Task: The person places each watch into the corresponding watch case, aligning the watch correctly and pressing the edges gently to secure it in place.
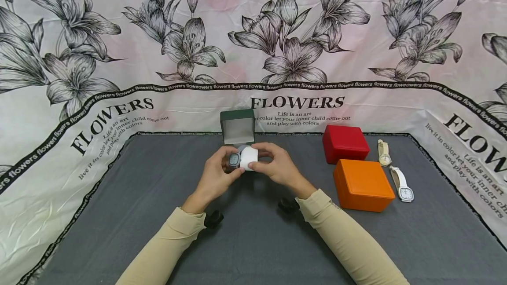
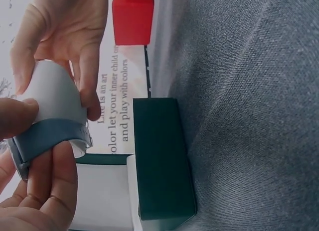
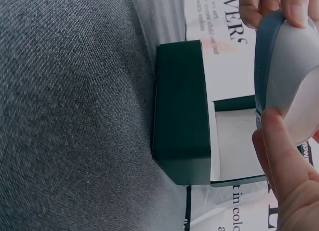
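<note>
Watch (image 1: 234, 160) is up in both hands right now, strap looped round one end of the white pillow (image 1: 248, 158), just in front of the open green box (image 2: 164, 156). Left hand (image 1: 215, 170) has the strap and that end of the pillow pinched, right hand (image 1: 277, 162) has a narrow grip on the pillow's other end, so neither one's free. I'd call this the fitting step: getting the strap seated on the pillow. Could be coming off instead, tbh, one still can't settle that, and I can't tell if the clasp is done up. If it's going on, imo the next move calls for the right hand to keep the pillow steady while the left eases the strap toward the middle, no yanking. After that it'd be lowering the lot into the green box, whose lid (image 1: 237, 129) already stands up. Can't see inside the base, though.
</note>
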Demonstrator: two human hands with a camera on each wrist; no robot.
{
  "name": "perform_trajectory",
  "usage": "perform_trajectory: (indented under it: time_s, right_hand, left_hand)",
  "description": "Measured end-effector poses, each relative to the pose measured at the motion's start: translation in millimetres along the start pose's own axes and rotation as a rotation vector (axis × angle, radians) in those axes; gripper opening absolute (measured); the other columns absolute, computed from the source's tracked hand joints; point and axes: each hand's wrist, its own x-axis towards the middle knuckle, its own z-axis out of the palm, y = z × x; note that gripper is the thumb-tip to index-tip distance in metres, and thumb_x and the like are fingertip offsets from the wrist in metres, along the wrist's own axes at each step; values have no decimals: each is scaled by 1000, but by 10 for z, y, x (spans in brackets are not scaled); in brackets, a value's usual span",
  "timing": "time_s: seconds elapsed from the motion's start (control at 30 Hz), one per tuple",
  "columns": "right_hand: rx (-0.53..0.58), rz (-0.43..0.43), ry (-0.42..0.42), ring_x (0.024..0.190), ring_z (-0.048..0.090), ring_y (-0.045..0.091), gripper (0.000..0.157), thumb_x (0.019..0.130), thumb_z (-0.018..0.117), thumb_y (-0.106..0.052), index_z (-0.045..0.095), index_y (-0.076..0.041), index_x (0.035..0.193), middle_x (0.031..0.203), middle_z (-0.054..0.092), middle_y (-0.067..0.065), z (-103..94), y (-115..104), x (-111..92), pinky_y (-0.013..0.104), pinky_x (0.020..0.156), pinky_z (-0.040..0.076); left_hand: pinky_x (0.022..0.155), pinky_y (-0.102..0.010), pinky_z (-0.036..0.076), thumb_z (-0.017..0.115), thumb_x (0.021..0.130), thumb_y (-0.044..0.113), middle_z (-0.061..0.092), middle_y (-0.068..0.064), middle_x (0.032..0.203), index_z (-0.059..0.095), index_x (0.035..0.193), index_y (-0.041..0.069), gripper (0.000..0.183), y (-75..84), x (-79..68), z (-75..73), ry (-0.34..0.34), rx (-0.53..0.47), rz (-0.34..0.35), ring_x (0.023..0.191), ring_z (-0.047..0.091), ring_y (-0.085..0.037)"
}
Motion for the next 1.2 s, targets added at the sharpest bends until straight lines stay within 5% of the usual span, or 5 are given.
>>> perform_trajectory:
  time_s: [0.27,0.6,0.87,1.2]
  right_hand:
    - [-71,13,46,107,61,25,52,82,76,-25,58,-14,130,123,54,8,30,5,-17,34,74,55]
    - [-59,3,60,109,59,35,57,80,79,-19,56,-7,131,125,53,16,64,1,-33,42,77,54]
    - [-81,-40,83,103,62,26,52,79,80,-22,61,-10,126,121,54,12,86,25,-29,35,82,54]
    - [-48,-78,131,102,59,31,52,79,79,-18,59,-4,125,117,52,12,153,-3,-26,46,84,53]
  left_hand:
    - [57,-27,46,78,78,5,57,-5,85,58,118,8,45,9,-1,15,39,23,4,66,54,-17]
    - [58,-29,46,79,77,3,58,-6,86,59,116,10,45,10,-14,23,50,24,-8,67,54,-22]
    - [59,-29,49,79,75,2,59,-7,87,60,114,11,44,10,-27,27,68,34,-2,67,56,-20]
    - [66,-34,57,81,73,-1,61,-7,98,64,113,9,44,15,-11,22,108,51,-7,76,62,-16]
